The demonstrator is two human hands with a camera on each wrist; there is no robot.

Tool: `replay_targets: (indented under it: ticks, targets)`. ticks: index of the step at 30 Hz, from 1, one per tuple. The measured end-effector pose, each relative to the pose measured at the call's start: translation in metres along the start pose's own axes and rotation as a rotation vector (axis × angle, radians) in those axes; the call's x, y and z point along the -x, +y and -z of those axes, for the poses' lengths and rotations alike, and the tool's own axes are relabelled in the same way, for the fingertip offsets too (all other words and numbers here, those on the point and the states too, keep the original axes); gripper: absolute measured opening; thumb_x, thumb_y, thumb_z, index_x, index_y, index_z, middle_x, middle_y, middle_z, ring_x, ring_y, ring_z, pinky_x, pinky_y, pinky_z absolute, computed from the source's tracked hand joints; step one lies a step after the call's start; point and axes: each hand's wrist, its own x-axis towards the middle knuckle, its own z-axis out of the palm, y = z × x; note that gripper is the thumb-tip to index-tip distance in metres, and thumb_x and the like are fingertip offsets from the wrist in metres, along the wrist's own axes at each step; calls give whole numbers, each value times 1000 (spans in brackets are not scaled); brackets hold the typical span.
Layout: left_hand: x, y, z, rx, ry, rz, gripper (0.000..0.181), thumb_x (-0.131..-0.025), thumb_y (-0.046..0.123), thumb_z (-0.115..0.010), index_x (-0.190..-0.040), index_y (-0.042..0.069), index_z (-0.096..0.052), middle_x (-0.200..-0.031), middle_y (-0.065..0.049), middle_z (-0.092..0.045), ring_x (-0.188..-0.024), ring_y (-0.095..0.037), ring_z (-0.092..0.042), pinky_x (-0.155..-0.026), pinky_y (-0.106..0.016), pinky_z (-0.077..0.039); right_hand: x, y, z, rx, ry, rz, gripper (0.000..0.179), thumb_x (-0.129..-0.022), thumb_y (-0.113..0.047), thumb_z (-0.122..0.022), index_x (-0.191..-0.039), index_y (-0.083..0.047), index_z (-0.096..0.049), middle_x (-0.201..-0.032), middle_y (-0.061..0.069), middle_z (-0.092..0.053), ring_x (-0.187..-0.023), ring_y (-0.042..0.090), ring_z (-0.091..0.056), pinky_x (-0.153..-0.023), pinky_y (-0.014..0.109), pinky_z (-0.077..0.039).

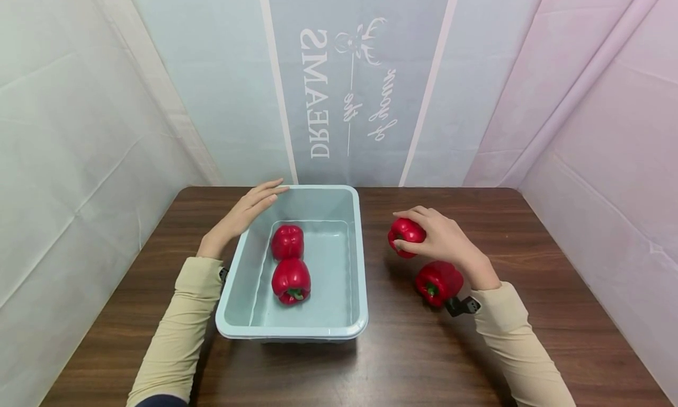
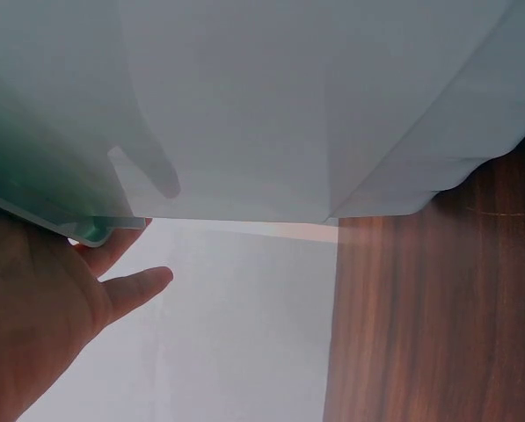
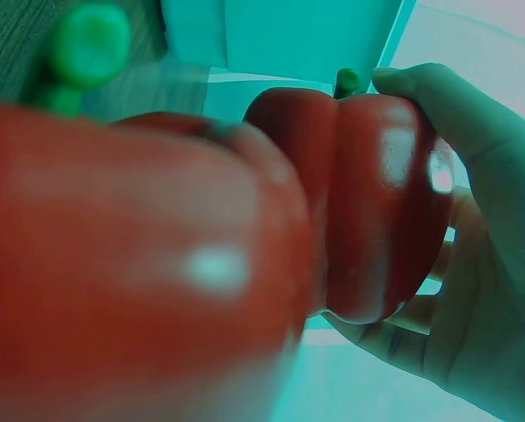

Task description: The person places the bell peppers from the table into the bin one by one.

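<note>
My right hand (image 1: 442, 236) grips a red bell pepper (image 1: 406, 237), thumb and fingers curled around it. In the right wrist view this bell pepper (image 3: 376, 202) shows its green stem near the thumb. Just below that hand lies another red bell pepper (image 1: 439, 282) on the table, large and blurred in the right wrist view. My left hand (image 1: 241, 216) is at the left rim of a light blue plastic tub (image 1: 362, 266), its fingers straight. Two red bell peppers lie inside the tub on its left side, the rear pepper (image 1: 288, 242) touching the front pepper (image 1: 291, 280).
The tub stands left of centre on a dark wood table (image 1: 402, 360). Behind the table hangs a grey-blue printed cloth (image 1: 360, 101), with a pale cloth (image 1: 609, 160) at the right and a white cloth (image 1: 79, 160) at the left.
</note>
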Motion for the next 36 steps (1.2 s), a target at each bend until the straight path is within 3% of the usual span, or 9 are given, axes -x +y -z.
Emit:
replay_targets:
  ticks: [16,24,36]
  targets:
    - [-1,-1,0,-1,-1,5,40,-99,14,-36,-136,1,-45,-147,-21,-30,-136,-37,-23,-106,-61,-17,-3,-5,3,-27,18,-12,60,-74,-47,-72,-127,-30,-53,-119,-2,-54,-105,19,-51,-73,42,-53]
    - [1,-2,-1,1,7,4,39,-99,15,-37,-136,5,-46,-148,-17,-30,-137,-33,-23,-107,-59,-17,-6,-8,3,-40,34,-13,62,-71,-48,-75,-127,-32,-52,-118,-4,-54,-105,18,-50,-73,41,-53]
    - [0,-1,-2,7,13,-16,38,-99,12,-39,-135,2,-47,-146,-19,-32,-136,-35,-24,-108,-57,-17,-10,-13,4,-34,78,4,57,-74,-52,-70,-126,-34,-53,-115,-8,-54,-103,14,-51,-72,39,-53]
